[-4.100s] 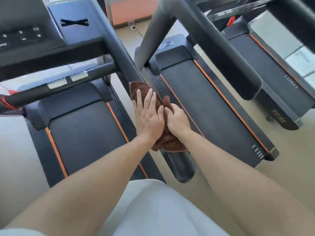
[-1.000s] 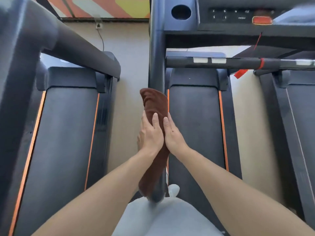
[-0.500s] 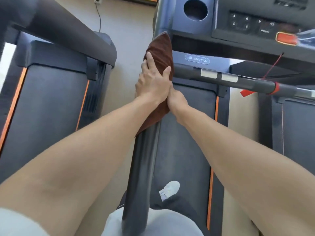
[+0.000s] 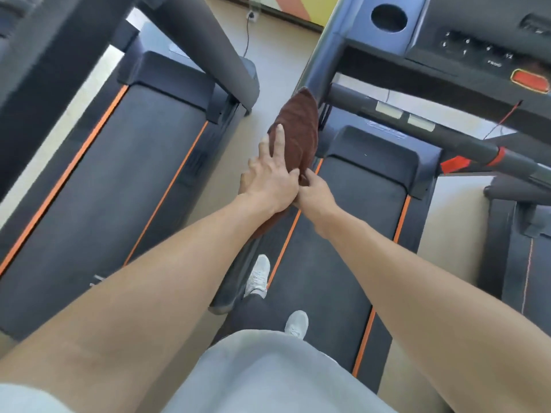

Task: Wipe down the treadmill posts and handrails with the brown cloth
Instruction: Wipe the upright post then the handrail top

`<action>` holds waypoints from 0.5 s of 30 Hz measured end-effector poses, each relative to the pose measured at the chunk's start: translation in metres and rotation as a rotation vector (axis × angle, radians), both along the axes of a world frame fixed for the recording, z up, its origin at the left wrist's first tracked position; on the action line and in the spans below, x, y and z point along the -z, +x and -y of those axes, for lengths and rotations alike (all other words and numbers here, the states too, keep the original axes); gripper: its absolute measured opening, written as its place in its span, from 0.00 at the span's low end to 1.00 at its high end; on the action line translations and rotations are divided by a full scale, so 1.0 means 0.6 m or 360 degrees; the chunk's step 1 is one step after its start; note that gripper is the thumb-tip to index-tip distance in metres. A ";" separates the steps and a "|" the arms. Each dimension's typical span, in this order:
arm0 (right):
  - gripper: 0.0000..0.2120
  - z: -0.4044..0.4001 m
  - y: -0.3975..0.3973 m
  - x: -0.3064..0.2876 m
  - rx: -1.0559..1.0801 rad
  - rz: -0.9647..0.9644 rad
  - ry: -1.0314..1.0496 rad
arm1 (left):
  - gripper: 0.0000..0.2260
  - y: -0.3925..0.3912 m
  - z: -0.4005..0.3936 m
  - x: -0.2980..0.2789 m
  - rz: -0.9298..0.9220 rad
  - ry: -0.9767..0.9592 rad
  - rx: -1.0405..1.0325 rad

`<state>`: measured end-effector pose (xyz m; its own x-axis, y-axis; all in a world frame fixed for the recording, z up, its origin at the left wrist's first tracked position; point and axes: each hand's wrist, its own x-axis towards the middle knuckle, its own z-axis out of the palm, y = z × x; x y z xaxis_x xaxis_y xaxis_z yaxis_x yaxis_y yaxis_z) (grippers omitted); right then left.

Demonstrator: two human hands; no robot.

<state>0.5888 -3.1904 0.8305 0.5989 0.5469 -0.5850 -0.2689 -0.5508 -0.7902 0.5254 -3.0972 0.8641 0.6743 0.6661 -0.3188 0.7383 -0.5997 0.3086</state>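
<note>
We are looking down on the brown cloth (image 4: 298, 135), which is lying draped along the sloping left handrail (image 4: 226, 296) of the treadmill, its upper tip just below the dark post (image 4: 320, 55) that is rising to the console (image 4: 477, 40). Our left hand (image 4: 272, 177) is pressing flat on top of the cloth, its fingers stretched out straight and spread along the fabric, not curling round it. Our right hand (image 4: 314, 193) is meeting the cloth from the right side, its thumb and fingers pinching the fabric near the middle; most of its fingertips are hidden under the cloth. The lower end of the cloth is hanging just under our left wrist. The bare end of the handrail is showing below our forearm. To the right, the crossbar (image 4: 447, 135) with its pale grip pads is running across under the console. We are standing on the belt (image 4: 343, 234) in white shoes (image 4: 258, 277). A second treadmill (image 4: 113, 186) is sitting on our left.
</note>
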 end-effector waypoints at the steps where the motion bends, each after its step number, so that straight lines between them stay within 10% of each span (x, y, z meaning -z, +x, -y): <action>1: 0.20 0.018 -0.017 -0.004 -0.0069 -0.0009 0.0025 | 0.43 -0.029 0.021 -0.001 -0.0076 0.0052 0.0017; 9: 0.17 0.108 -0.154 -0.013 -0.0295 0.0075 0.0025 | 0.57 -0.242 0.176 -0.006 -0.0412 0.0360 -0.0129; 15: 0.17 0.101 -0.200 -0.035 -0.0219 -0.0072 0.0133 | 0.39 -0.320 0.198 -0.038 -0.0331 0.0296 -0.0267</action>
